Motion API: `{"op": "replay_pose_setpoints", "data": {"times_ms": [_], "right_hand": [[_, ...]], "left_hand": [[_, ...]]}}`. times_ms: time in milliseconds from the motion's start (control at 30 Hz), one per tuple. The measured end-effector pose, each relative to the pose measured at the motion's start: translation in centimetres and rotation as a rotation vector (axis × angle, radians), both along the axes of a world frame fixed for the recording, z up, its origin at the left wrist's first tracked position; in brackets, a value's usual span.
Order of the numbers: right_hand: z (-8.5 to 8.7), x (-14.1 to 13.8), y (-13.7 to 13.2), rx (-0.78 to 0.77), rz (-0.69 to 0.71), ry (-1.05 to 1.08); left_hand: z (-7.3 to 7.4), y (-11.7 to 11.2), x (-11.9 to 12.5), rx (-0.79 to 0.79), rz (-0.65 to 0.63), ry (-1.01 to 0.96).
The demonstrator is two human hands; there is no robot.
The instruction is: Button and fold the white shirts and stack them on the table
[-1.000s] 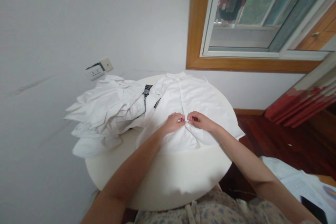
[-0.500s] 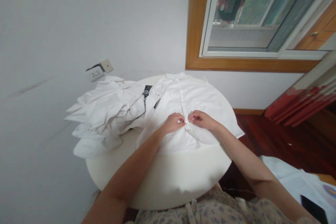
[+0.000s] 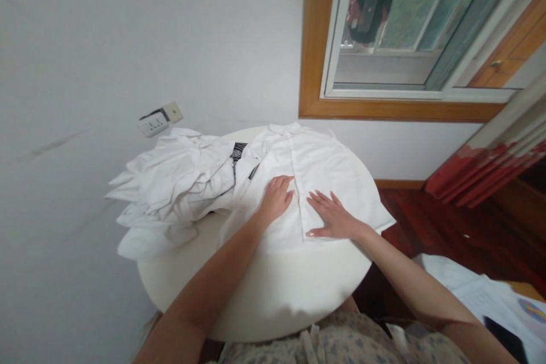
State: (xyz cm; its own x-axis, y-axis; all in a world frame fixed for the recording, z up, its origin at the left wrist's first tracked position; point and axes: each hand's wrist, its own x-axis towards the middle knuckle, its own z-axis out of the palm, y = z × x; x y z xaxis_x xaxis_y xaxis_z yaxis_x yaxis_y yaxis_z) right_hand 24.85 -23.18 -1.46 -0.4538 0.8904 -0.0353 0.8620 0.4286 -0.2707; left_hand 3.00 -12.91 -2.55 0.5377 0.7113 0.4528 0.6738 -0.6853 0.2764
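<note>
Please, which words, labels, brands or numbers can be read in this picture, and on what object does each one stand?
No text is readable anywhere in this picture.
Papers at the lower right: faint print and a coloured chart, too blurred to read.
Wall socket: no legible marking.
White shirt spread on the round table: no label or print in view.

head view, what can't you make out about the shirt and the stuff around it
Head view:
white shirt: buttons too small to see; left hand and right hand cover parts of its front.
pile of white clothes: overlapping folds hide how many pieces.
dark striped item: mostly tucked under pile and shirt, kind unclear.
dark flat object: cut off by bottom right edge.
</note>
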Motion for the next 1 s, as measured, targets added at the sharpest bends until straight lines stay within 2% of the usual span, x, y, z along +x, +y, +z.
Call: {"op": "replay_pose_setpoints", "data": {"times_ms": [67, 167, 233, 333, 433, 533, 633, 733, 800, 900, 1000], "right_hand": [[0.1, 0.3, -0.3, -0.002, 0.011, -0.01], [0.1, 0.6, -0.9, 0.001, 0.039, -0.021], [0.2, 0.8, -1.6, -0.001, 0.059, -0.023], [0.6, 1.2, -2.8, -0.021, 0.086, -0.002], [1.9, 1.6, -3.5, -0.065, 0.111, 0.055], [3.5, 1.6, -2.3, -0.043, 0.128, 0.138], [3.9, 1.1, 1.0, 0.108, 0.068, 0.143], [2.8, 0.1, 4.6, 0.233, -0.082, 0.017], [1.6, -0.5, 6.1, 0.226, -0.169, -0.065], [-0.2, -1.3, 6.5, 0.161, -0.217, -0.111], [-1.2, -1.5, 5.5, 0.164, -0.212, -0.105]], "left_hand": [[-0.3, -0.1, 0.0, 0.021, 0.029, 0.118], [-0.9, -0.8, -0.1, -0.027, 0.091, 0.268], [-1.2, -1.6, -0.3, -0.062, 0.088, 0.333], [-1.0, -3.7, -0.8, -0.094, 0.052, 0.374], [-0.6, -6.3, -1.3, -0.115, 0.037, 0.375], [-0.4, -8.6, -1.2, -0.122, 0.046, 0.347], [-0.4, -10.5, -0.6, -0.127, 0.05, 0.305], [-0.7, -12.1, -0.3, -0.13, 0.06, 0.266], [-1.0, -13.2, -0.5, -0.142, 0.066, 0.259], [-0.7, -14.0, -1.4, -0.173, 0.051, 0.282], [1.0, -12.5, -2.2, -0.175, 0.013, 0.315]]}}
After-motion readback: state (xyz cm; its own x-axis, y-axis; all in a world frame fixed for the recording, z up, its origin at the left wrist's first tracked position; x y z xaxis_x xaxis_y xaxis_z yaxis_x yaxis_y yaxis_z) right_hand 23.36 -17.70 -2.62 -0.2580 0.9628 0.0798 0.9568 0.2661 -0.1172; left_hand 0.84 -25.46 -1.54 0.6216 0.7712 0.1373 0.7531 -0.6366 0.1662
